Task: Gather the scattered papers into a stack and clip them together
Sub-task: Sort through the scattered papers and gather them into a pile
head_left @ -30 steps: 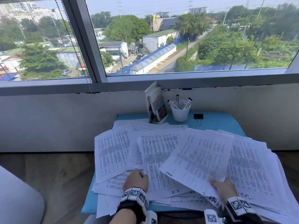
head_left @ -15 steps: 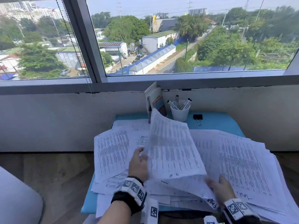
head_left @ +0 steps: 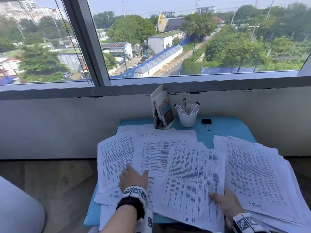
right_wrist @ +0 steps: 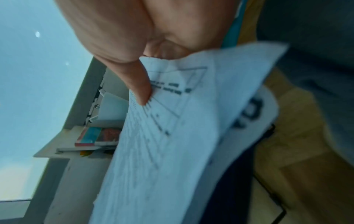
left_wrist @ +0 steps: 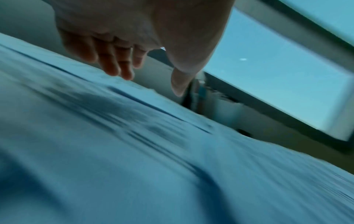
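Note:
Printed papers lie scattered over the blue table (head_left: 227,128). My left hand (head_left: 136,173) rests flat on the left sheets (head_left: 114,158), fingers straight, thumb at the edge of a table-printed sheet (head_left: 151,157). The left wrist view shows its fingertips (left_wrist: 126,75) just touching paper. My right hand (head_left: 217,198) pinches a bundle of sheets (head_left: 193,179) at its near right edge, thumb (right_wrist: 141,91) on top and fingers hidden beneath. A larger pile of papers (head_left: 252,174) lies to the right. A black binder clip (head_left: 206,122) sits at the back of the table, beyond both hands.
A white cup of markers (head_left: 187,116) and a stand of booklets (head_left: 162,111) are at the table's back edge, against the wall under the window. Papers overhang the table's near and right edges. Wooden floor lies left of the table.
The sheets my right hand held lifted upright now lie flat in the middle. My left hand has let go of them and moved left onto the left sheets.

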### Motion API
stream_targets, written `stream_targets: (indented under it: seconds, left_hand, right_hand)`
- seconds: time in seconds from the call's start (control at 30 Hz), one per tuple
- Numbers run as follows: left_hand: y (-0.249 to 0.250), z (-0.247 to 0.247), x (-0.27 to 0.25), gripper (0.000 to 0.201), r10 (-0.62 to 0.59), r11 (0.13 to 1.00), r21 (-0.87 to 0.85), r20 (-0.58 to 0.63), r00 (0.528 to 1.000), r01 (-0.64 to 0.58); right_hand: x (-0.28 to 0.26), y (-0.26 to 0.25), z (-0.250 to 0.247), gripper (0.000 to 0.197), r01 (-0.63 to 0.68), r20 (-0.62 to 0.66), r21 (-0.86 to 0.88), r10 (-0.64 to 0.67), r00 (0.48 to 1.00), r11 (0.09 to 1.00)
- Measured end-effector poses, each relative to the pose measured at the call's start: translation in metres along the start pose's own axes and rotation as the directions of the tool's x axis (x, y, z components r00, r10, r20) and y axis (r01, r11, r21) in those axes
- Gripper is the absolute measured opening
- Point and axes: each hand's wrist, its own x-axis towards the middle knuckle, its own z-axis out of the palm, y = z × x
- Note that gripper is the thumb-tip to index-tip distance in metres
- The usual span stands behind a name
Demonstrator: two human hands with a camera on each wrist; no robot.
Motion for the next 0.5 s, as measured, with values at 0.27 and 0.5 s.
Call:
stream_targets:
  seconds: [0.27, 0.5]
  left_hand:
    - [-0.001, 0.003, 0.030, 0.064, -0.051, 0.997, 0.056, 0.126, 0.991, 0.044]
    - [0.026, -0.027, 0.016, 0.010, -0.118, 0.697, -0.717, -0.126, 0.985, -0.008]
  right_hand:
    - [-0.009, -0.005, 0.004, 0.020, 0.073, -0.015, -0.074, -0.074, 0.997, 0.995]
    - [-0.012, -0.004, 0.003, 0.023, 0.086, -0.025, -0.124, -0.090, 0.996, 0.989]
